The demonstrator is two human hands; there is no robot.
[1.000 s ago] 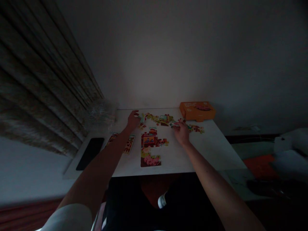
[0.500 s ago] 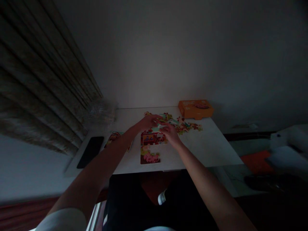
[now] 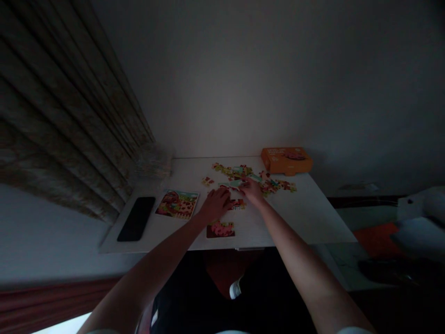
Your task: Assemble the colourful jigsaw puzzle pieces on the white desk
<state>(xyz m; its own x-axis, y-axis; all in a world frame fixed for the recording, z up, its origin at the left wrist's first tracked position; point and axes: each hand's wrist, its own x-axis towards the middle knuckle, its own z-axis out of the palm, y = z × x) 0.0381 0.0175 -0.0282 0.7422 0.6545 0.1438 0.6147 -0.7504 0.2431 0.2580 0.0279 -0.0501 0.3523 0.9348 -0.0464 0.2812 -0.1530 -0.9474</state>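
The left hand (image 3: 216, 204) was laid flat on the assembled puzzle (image 3: 221, 221), fingers spread. A pale piece (image 3: 235, 183) (beside loose pieces (image 3: 274, 186)) was pinched by the right hand (image 3: 251, 190).

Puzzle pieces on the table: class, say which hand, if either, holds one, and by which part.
The right hand pinches a pale puzzle piece at its near edge. The left hand lies flat on the assembled puzzle, holding nothing.

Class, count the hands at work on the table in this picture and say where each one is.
2. The left hand rests on the part-built puzzle near the table's front edge. The right hand lies just beyond it, at the loose pieces. No others show.
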